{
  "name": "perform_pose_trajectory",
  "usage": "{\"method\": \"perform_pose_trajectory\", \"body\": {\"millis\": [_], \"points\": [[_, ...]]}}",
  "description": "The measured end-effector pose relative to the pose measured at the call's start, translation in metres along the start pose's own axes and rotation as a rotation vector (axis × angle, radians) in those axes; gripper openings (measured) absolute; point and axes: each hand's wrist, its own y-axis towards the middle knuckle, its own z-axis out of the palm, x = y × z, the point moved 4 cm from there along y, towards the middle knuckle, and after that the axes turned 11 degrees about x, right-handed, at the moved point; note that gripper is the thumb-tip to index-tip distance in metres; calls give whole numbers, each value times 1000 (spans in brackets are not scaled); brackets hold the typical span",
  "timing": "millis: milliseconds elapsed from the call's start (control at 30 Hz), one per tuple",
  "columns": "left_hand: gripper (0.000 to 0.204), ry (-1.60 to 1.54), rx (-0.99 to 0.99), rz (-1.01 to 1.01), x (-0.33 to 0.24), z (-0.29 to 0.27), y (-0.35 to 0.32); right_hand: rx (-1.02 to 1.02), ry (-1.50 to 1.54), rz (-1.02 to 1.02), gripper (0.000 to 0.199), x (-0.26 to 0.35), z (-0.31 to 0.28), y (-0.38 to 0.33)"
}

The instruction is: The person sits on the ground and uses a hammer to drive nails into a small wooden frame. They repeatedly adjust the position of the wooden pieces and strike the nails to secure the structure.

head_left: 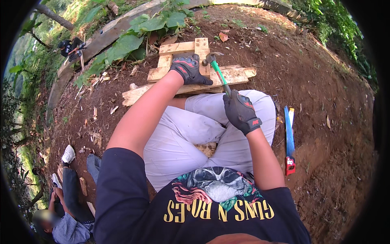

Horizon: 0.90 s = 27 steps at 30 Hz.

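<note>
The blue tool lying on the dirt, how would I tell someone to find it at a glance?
Start from the person's light grey trousers in the middle of the bare brown soil. Look to the person's right, past the gloved right hand that grips the green-handled hammer. There lies a handsaw: a long flat blue blade with a red handle at its near end, alone on that side.

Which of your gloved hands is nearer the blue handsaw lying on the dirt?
Right. The right hand grips the green-handled hammer above the knee, a short way left of the blue handsaw. The left hand presses flat on the pale wooden slats, farther off.
</note>
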Motion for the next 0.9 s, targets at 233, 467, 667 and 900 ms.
{"method": "perform_pose_trajectory", "body": {"millis": [233, 467, 667, 900], "points": [[121, -5, -49, -19, 1, 3, 2, 49, 57, 64, 39, -1, 0, -3], [117, -27, 9, -52, -2, 6, -2, -14, 89, 2, 32, -8, 0, 0], [116, 86, 59, -41, -2, 4, 2, 25, 57, 14, 35, -13, 6, 7], [113, 118, 68, -50, -3, 3, -2, -88, -40, -73, 36, -17, -9, 7]]}}
